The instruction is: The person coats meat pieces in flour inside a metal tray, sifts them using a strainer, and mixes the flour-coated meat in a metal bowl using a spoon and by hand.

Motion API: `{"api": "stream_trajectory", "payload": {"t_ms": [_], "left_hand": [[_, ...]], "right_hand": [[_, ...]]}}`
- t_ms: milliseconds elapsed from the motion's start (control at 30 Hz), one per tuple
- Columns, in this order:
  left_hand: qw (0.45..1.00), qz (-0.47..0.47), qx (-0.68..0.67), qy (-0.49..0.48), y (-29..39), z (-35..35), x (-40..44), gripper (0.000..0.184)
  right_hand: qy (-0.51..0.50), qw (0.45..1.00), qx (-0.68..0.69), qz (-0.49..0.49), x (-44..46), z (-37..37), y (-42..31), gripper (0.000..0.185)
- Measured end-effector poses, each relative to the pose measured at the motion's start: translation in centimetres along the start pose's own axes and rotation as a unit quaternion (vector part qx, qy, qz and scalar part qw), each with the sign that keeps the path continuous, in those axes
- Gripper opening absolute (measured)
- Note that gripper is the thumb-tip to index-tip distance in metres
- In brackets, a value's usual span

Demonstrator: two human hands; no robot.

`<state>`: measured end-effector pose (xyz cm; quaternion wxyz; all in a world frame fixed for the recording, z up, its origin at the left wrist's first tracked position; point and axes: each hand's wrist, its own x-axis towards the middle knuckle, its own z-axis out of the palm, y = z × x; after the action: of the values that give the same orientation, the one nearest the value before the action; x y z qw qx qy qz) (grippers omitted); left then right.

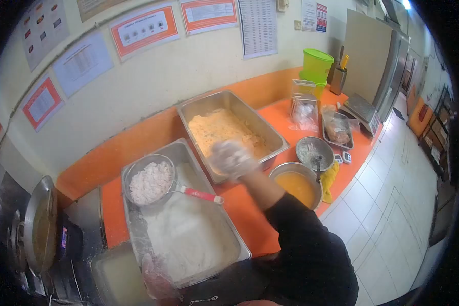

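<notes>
My right hand, in a clear plastic glove, is over the near side of a deep steel pan of orange-tinted crumbly coating. Its fingers look curled, but blur hides what they hold. My left hand, also gloved, is by the near left corner of a second steel pan of white flour; its fingers are not clear. Across that pan's far left end rests a wire strainer full of flour-coated pieces, its red handle pointing right.
A bowl of orange liquid and a smaller metal bowl stand right, by a yellow cloth. Behind are a tray with bagged food, a scale and a green tub. At left are a wok and a plastic container.
</notes>
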<state>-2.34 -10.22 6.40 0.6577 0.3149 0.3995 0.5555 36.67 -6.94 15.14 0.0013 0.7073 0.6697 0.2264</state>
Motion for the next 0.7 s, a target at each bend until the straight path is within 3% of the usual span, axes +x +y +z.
{"api": "stream_trajectory", "payload": {"t_ms": [33, 67, 100, 133, 200, 233, 267, 333, 433, 533, 633, 700], "left_hand": [[0.997, -0.035, -0.066, -0.013, 0.4, 0.2, -0.2, 0.040], [0.998, -0.025, -0.055, 0.002, 0.9, 1.0, -0.7, 0.040], [0.999, -0.015, -0.045, 0.015, 1.3, 2.1, -1.2, 0.041], [0.999, -0.006, -0.035, 0.027, 1.3, 2.7, -1.5, 0.041], [0.998, -0.031, -0.053, 0.006, 1.0, 2.0, -0.7, 0.035], [0.997, -0.043, -0.062, -0.004, 0.8, 1.7, -0.5, 0.032], [1.000, 0.003, -0.014, -0.008, 0.8, 2.5, -1.0, 0.032], [0.997, 0.052, 0.048, -0.013, 1.1, 3.9, -1.6, 0.032], [0.999, -0.019, 0.026, 0.002, 1.0, 3.8, -0.3, 0.031], [0.995, -0.087, 0.030, -0.027, 3.6, 7.1, -2.0, 0.033], [0.994, 0.009, 0.093, -0.056, 2.9, 6.7, -1.4, 0.030], [0.981, 0.042, 0.155, -0.105, 2.0, 5.4, 0.0, 0.032]], "right_hand": [[0.015, 0.994, -0.090, 0.065, -1.4, 3.2, 3.5, 0.013], [0.059, 0.987, -0.050, 0.138, -4.2, 2.4, 6.3, 0.006], [0.110, 0.972, -0.005, 0.207, -7.0, 1.5, 9.1, 0.014], [-0.046, 0.959, -0.094, 0.262, -9.5, 4.2, 13.0, 0.013], [0.010, 0.821, 0.070, 0.566, -15.0, 0.5, 15.4, 0.020], [-0.074, 0.818, 0.036, 0.569, -17.1, 0.3, 16.3, 0.025], [-0.153, 0.801, 0.029, 0.577, -20.7, 2.8, 18.7, 0.029], [-0.247, 0.770, 0.007, 0.588, -23.8, 2.9, 18.2, 0.032], [-0.202, 0.760, 0.084, 0.612, -29.0, 9.2, 20.6, 0.033], [-0.083, 0.593, 0.219, 0.771, -29.3, 10.2, 22.2, 0.035], [-0.270, 0.792, 0.015, 0.547, -30.6, 12.4, 25.5, 0.036], [-0.176, 0.771, 0.033, 0.611, -30.2, 12.6, 27.1, 0.033]]}}
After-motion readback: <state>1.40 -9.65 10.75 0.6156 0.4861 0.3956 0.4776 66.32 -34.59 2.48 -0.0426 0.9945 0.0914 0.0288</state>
